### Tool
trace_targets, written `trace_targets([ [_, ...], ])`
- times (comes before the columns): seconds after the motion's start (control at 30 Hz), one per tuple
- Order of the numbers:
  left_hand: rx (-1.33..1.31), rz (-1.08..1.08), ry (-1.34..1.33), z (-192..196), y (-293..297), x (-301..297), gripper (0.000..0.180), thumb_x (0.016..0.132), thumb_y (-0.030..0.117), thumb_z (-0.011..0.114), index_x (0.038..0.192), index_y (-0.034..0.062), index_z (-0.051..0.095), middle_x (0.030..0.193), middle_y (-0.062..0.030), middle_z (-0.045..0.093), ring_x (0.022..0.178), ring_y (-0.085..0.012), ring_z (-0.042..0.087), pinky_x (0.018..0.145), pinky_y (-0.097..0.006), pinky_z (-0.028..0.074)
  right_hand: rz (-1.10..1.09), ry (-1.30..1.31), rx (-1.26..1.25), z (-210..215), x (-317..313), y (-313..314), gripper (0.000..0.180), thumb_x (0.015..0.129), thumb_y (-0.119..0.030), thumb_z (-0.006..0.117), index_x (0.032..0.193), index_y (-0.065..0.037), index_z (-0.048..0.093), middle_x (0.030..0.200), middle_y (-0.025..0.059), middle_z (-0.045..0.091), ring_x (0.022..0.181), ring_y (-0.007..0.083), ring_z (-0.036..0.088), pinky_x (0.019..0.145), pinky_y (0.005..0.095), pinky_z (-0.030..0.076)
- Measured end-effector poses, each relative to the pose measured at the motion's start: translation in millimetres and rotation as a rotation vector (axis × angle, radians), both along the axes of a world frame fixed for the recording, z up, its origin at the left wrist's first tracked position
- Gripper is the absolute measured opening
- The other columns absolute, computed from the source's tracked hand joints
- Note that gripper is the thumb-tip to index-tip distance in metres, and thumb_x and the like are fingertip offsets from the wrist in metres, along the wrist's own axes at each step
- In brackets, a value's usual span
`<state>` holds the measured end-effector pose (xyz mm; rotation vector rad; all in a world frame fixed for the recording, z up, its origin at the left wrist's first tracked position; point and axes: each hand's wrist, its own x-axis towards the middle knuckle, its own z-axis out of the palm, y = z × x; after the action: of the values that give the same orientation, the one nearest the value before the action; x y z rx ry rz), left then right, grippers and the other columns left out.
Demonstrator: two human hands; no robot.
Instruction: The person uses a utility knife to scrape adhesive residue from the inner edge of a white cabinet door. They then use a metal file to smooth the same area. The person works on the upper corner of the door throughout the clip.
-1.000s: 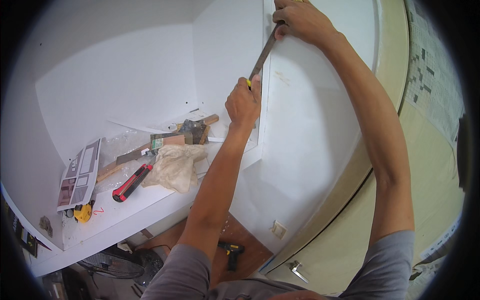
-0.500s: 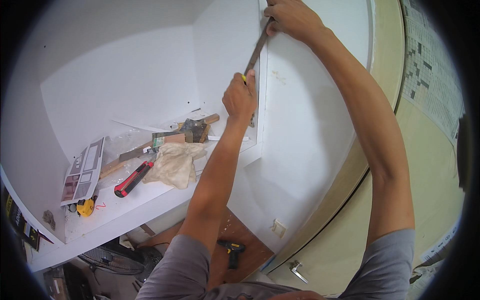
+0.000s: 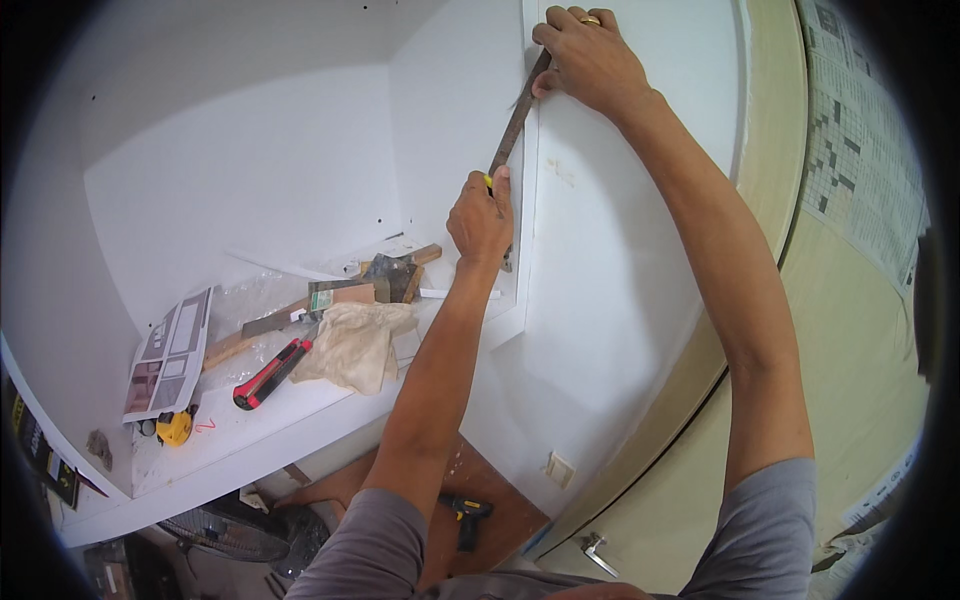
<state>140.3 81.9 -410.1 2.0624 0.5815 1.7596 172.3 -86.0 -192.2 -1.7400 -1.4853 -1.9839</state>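
A long, flat, dark metal file (image 3: 519, 125) with a bit of yellow at its near end lies slantwise along the white cabinet's front edge (image 3: 530, 150). My left hand (image 3: 481, 222) is closed round the near, yellow end, thumb up. Higher up, my right hand (image 3: 592, 62) grips the far end, its fingers bent over the tip and the thumb underneath. A ring shows on one of its fingers. Most of the file's handle is hidden in the left hand.
On the cabinet shelf lie a beige cloth (image 3: 352, 345), a red and black utility knife (image 3: 272, 374), a yellow tape measure (image 3: 174, 428), a printed sheet (image 3: 172, 360) and wood scraps. Below are a cordless drill (image 3: 467, 520) and a fan (image 3: 225, 530). A door handle (image 3: 598, 553) is at lower right.
Both hands have come a little down and nearer with the file, the right hand more than the left. The whole view has shifted slightly.
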Motion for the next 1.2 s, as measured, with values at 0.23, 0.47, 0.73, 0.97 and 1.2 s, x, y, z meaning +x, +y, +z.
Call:
trace_targets([
  [0.23,0.019,0.003,-0.039,32.2,1.9,4.8,0.051,0.108,0.051,0.049,0.09,0.0034,0.057,0.085,-0.0197,0.069,0.079,-0.0444,0.069,0.07,-0.055,0.053,0.09,0.169,0.048,24.2,4.6,11.0,0.029,0.072,-0.016,0.08,0.094,-0.002,0.067,0.103,0.0199,0.066,0.106,0.0409,0.064,0.098,0.0499,0.049],
  [0.47,0.089,-0.028,0.001,35.6,21.9,0.0,0.053,0.108,0.052,0.047,0.091,0.0032,0.057,0.091,-0.0212,0.069,0.084,-0.0443,0.069,0.075,-0.056,0.052,-0.029,0.061,0.055,24.1,6.0,14.8,0.047,0.07,-0.03,0.09,0.109,-0.008,0.072,0.107,0.0053,0.066,0.113,0.0243,0.064,0.112,0.0455,0.038],
  [0.73,0.004,-0.049,0.033,30.2,0.4,-3.5,0.054,0.109,0.052,0.044,0.093,0.0022,0.057,0.091,-0.0206,0.069,0.085,-0.0442,0.069,0.076,-0.055,0.053,-0.005,0.057,0.075,14.2,5.0,5.2,0.05,0.069,-0.028,0.091,0.109,-0.007,0.068,0.106,0.0069,0.067,0.109,0.0275,0.066,0.114,0.0472,0.037],
  [0.97,-0.047,-0.042,0.076,40.2,2.2,-1.6,0.057,0.109,0.054,0.043,0.093,0.0015,0.057,0.092,-0.0214,0.069,0.087,-0.0448,0.069,0.077,-0.055,0.053,0.041,0.135,0.03,32.5,12.9,15.3,0.049,0.066,-0.024,0.091,0.104,-0.005,0.067,0.101,0.0087,0.068,0.096,0.0307,0.068,0.109,0.0477,0.043],
  [1.2,0.035,-0.008,-0.068,66.2,7.4,3.0,0.056,0.108,0.052,0.046,0.092,0.0013,0.06,0.083,-0.0255,0.07,0.083,-0.0483,0.069,0.077,-0.058,0.052,0.059,0.157,0.124,59.7,21.5,27.8,0.044,0.067,-0.021,0.087,0.102,-0.004,0.067,0.102,0.013,0.067,0.102,0.0353,0.066,0.107,0.0486,0.044],
])
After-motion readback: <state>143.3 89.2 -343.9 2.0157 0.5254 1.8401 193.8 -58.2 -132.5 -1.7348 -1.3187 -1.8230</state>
